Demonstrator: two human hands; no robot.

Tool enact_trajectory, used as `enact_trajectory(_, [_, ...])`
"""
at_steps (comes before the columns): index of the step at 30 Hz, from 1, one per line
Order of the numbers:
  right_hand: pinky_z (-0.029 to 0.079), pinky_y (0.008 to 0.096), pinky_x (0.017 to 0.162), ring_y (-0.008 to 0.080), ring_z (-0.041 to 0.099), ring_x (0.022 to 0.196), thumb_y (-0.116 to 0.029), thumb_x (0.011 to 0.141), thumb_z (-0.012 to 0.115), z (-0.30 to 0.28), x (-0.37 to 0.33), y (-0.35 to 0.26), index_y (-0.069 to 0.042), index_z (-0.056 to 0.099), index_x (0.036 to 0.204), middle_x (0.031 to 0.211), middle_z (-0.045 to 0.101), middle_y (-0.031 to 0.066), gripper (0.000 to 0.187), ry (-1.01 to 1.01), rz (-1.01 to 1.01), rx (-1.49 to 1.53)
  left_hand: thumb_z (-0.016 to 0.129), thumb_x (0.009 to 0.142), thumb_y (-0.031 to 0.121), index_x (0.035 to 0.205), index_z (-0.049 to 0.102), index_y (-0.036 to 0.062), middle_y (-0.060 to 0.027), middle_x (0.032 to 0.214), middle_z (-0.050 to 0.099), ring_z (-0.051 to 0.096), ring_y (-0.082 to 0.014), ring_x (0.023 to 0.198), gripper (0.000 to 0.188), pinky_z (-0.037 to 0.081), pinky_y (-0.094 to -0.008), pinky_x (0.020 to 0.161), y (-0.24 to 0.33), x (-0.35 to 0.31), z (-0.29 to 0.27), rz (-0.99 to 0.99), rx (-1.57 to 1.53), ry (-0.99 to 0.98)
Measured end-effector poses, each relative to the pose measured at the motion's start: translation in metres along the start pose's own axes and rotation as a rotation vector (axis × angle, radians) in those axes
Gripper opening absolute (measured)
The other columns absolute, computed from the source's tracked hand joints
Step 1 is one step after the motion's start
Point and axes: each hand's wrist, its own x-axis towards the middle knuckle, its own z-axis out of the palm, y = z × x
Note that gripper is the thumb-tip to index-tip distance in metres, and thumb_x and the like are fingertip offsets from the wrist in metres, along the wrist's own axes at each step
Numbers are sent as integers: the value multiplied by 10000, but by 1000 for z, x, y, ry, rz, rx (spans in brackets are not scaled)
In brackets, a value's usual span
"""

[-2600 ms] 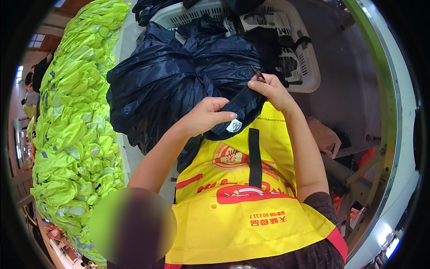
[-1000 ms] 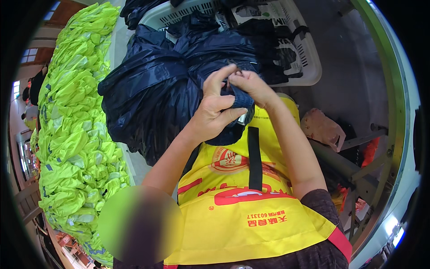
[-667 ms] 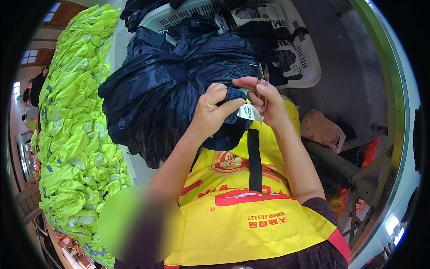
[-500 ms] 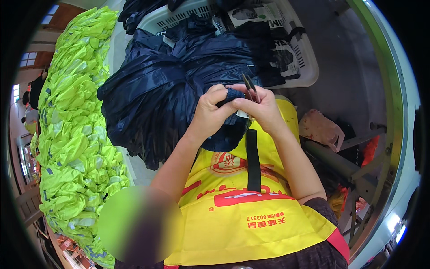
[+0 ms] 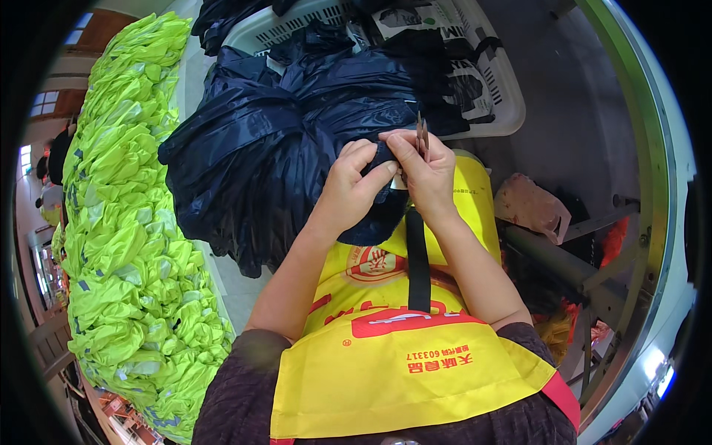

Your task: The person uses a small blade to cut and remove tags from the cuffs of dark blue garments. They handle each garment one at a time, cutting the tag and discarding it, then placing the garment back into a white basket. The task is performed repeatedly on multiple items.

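Observation:
A shiny dark navy garment (image 5: 237,163) spreads in front of me, its folds gathered toward my hands. My left hand (image 5: 350,185) is closed on its edge, thumb and fingers pinching the fabric. Beside it, my right hand (image 5: 426,174) keeps small thread snips (image 5: 422,139) in its grip, blades pointing up past the fingers. The thumb and forefinger of that hand also meet at the garment's edge. A small white label (image 5: 398,182) shows between the hands. Below them hangs a dark fuzzy part (image 5: 374,222) of the garment. What lies between my fingertips is hidden.
A long heap of neon yellow-green garments (image 5: 141,259) runs down the left. Behind the navy garment stands a white slotted basket (image 5: 512,96) holding dark cloth and printed packaging. At right are a metal frame (image 5: 645,193) and a pale plastic bag (image 5: 530,208). I wear a yellow apron (image 5: 356,393).
My right hand has turned, its thumb rising to the garment's edge, and the snips now stand more upright. My left hand keeps its pinch in nearly the same place.

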Motion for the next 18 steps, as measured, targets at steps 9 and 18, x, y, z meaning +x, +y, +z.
enact_trajectory(9, [432,171,603,42,559,686,-122,850,633,-11,1,-3,-1,657,901,794,645,25,133,-27,-44,-66,593,811,123,836,569,-20,-88,807,522,488,-222,816,147,387,-318,762,1,-2,1,-126,-148,-19])
enact_trajectory(18, [405,276,611,139,526,689,-337,923,423,-76,7,-31,-14,603,960,820,594,58,372,-241,90,-426,576,862,95,884,602,-32,-17,845,533,518,-70,753,132,413,-210,678,-2,-9,0,-334,-552,6])
